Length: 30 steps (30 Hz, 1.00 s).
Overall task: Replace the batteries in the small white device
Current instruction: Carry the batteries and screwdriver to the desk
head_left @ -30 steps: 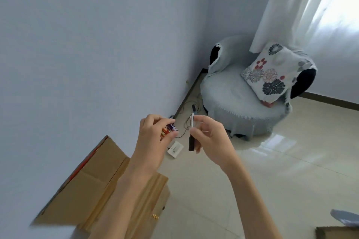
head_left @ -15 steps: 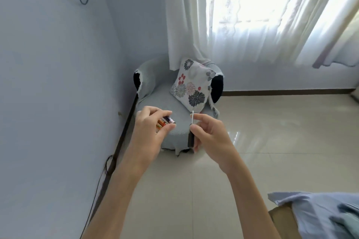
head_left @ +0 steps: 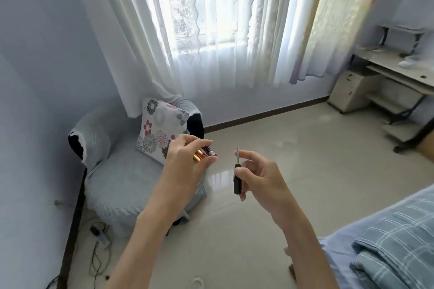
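The small white device is not in view; it may be the pale object [head_left: 407,63] on the far bench [head_left: 380,58]. The left hand [head_left: 185,162] pinches the batteries [head_left: 203,156] and the right hand [head_left: 260,176] grips a screwdriver [head_left: 237,176]. Both grips should be kept firm while the device is found.

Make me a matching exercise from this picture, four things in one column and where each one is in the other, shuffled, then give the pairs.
1 small orange and purple cylindrical batteries
2 black-handled metal screwdriver
3 flower-print fabric cushion
4 pale plastic power strip

A on the grey armchair
B in the right hand
C on the floor by the wall
D in the left hand

Pairs: 1-D, 2-B, 3-A, 4-C
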Tool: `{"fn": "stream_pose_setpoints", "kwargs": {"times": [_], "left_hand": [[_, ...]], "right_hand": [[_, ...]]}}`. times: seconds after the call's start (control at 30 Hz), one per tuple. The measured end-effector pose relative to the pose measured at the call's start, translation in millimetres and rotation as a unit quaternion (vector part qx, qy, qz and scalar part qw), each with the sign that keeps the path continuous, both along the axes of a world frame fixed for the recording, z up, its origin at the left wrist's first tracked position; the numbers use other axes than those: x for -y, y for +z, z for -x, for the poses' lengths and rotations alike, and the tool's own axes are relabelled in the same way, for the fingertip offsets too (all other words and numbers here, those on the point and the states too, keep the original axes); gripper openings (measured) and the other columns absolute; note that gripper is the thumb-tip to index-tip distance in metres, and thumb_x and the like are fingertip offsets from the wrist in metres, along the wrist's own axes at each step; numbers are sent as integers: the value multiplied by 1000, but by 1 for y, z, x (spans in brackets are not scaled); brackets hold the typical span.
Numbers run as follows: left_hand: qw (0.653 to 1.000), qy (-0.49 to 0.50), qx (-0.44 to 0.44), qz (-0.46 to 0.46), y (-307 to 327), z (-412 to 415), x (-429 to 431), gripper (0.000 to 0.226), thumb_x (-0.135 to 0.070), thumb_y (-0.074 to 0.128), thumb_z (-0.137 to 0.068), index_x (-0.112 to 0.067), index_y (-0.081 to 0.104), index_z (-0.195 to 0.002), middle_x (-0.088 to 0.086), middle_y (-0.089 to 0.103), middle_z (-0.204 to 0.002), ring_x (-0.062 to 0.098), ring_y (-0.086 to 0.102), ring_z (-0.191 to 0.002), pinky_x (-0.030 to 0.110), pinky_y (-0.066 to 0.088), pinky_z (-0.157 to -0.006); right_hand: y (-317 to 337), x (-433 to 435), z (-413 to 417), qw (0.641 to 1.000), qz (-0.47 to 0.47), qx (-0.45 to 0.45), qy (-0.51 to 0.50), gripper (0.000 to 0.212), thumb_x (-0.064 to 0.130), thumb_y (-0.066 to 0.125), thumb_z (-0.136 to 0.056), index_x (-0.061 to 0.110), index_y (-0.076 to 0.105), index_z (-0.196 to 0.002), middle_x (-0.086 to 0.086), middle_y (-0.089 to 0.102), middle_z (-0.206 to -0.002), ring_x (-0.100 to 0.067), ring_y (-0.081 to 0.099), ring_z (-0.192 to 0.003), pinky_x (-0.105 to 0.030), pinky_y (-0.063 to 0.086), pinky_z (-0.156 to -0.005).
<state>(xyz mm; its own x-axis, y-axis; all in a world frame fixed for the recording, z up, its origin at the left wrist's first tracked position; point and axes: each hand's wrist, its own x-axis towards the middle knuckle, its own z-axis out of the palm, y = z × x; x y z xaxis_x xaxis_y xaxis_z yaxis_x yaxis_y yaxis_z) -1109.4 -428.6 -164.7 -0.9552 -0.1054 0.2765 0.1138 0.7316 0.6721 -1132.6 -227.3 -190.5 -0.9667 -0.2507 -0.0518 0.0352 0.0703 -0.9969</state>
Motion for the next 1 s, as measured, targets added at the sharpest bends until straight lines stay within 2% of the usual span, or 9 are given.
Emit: {"fn": "stream_pose_setpoints", "kwargs": {"times": [0.07, 0.1, 0.2, 0.23, 0.37, 0.53, 0.8, 0.87, 1.0], "left_hand": [[1000, -27, -4, -10, 1, 31, 2, 40, -28, 80, -95, -23, 73, -134, -8, 55, -123, 23, 60, -115, 40, 57, -100], [999, -38, -8, -10, 1, 48, 5, 39, -28, 79, -95, -24, 73, -133, -8, 55, -124, 21, 60, -112, 38, 58, -97], [997, -71, -5, -2, 4, 101, 14, 36, -30, 78, -96, -25, 74, -132, -6, 56, -128, 17, 55, -119, 16, 44, -98], [996, -86, 0, 1, 8, 118, 17, 36, -30, 78, -97, -25, 74, -132, -6, 56, -129, 15, 53, -124, 15, 41, -98], [989, -143, -12, 28, 24, 190, 35, 36, -32, 77, -97, -26, 74, -132, -5, 57, -127, 19, 52, -127, 30, 41, -106], [977, -203, -30, 53, 31, 261, 40, 38, -35, 75, -99, -26, 72, -136, -8, 54, -128, 12, 45, -128, 19, 30, -101], [962, -270, -7, 30, 17, 350, -3, 36, -34, 75, -98, -28, 73, -134, -9, 55, -127, 10, 46, -124, -4, 27, -95], [959, -283, 2, 31, 13, 374, -23, 36, -34, 75, -98, -29, 73, -134, -9, 55, -128, 9, 45, -125, -4, 28, -94], [947, -318, 0, 54, 13, 430, -80, 37, -37, 72, -100, -29, 72, -136, -11, 53, -128, 10, 44, -129, 10, 32, -95]], "right_hand": [[0, 1, 22, 1000, 0, 2, -31, 42, -2, 61, -98, 8, 60, -139, -8, 60, -69, -26, 60, -57, -42, 56, -58], [1, 2, 34, 999, -3, 3, -44, 41, -2, 61, -99, 9, 60, -139, -9, 60, -69, -26, 60, -57, -42, 56, -59], [8, 10, 69, 997, -9, 4, -79, 39, 0, 61, -99, 11, 62, -137, -9, 60, -71, -24, 61, -57, -43, 57, -60], [13, 12, 81, 996, -5, 3, -91, 39, -1, 60, -100, 11, 62, -136, -8, 60, -70, -24, 61, -57, -44, 58, -61], [29, 22, 130, 989, 8, 1, -145, 37, -2, 58, -100, 11, 63, -134, -14, 63, -74, -25, 59, -54, -40, 56, -62], [29, 28, 172, 979, 36, 17, -198, 37, -6, 57, -99, 10, 63, -133, -7, 63, -68, -24, 57, -51, -42, 54, -62], [15, -8, 237, 966, 37, 38, -252, 39, -6, 55, -98, 10, 63, -132, -9, 63, -71, -24, 56, -52, -40, 53, -57], [10, -25, 258, 964, 39, 40, -259, 39, -7, 55, -98, 11, 63, -132, -9, 63, -72, -23, 56, -52, -39, 53, -56], [3, -74, 307, 958, 42, 33, -280, 40, -7, 54, -99, 13, 65, -132, -9, 65, -71, -23, 57, -53, -38, 53, -56]]}}
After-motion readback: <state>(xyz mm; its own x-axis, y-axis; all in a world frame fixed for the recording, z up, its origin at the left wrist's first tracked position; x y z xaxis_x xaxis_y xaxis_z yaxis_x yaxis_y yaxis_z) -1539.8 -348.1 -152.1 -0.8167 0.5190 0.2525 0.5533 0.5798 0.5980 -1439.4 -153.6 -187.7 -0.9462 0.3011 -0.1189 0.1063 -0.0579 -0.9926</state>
